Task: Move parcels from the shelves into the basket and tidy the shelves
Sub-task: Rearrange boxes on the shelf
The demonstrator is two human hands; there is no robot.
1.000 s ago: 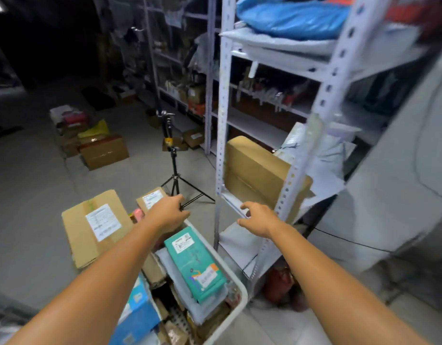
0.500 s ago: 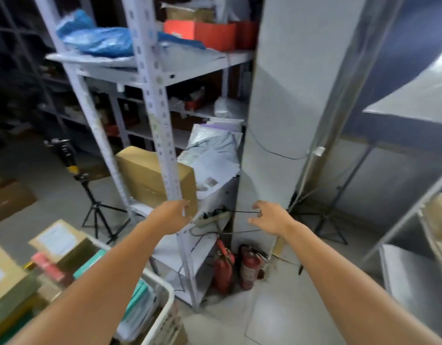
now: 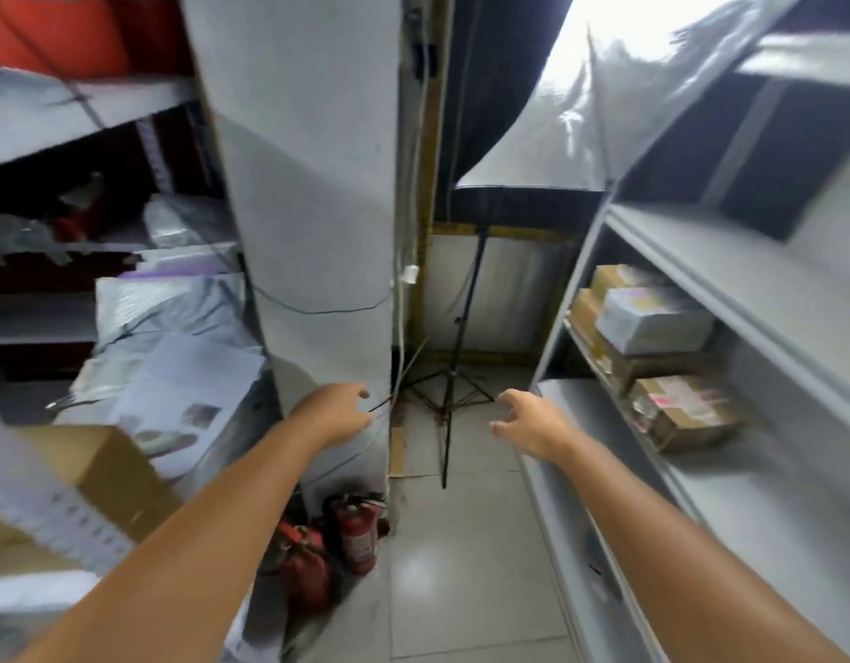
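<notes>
Left hand [image 3: 334, 413] and right hand [image 3: 533, 423] empty, fingers spread, mid-frame; pillar [image 3: 308, 208] centre, shelves [image 3: 729, 289] with boxes [image 3: 652, 318] right.

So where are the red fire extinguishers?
The red fire extinguishers stand on the floor at the foot of the grey pillar, low and centre-left in the head view.

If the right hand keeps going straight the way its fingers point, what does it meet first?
Probably the black light-stand tripod on the floor ahead; the right hand is empty and open. Depth is unclear.
</notes>
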